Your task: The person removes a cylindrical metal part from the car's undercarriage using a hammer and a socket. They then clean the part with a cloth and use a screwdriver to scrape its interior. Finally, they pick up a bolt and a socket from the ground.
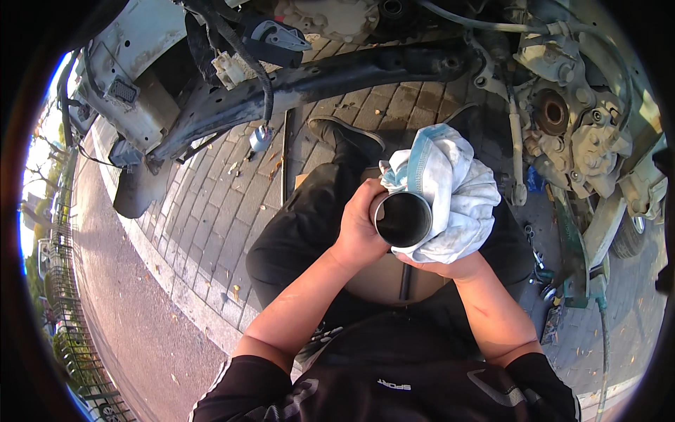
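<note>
In front of my lap, my left hand [357, 226] is wrapped around the side of a round metal tube [403, 219], whose dark open end faces up. A crumpled white cloth [465, 193] with a blue border lies bunched against the tube's right side. My right hand [450, 267] grips this cloth from below; most of its fingers are hidden under the folds. Beneath both hands, a short black rod [406, 283] shows against a brown surface between my legs.
A black vehicle crossbeam [316, 83] spans the far side. From it hangs a cable with a pale connector [261, 138]. Greasy metal castings [587, 144] stand at right, above a green jack stand [573, 257] and hand tools [540, 271]. Brick paving [204, 235] lies at left.
</note>
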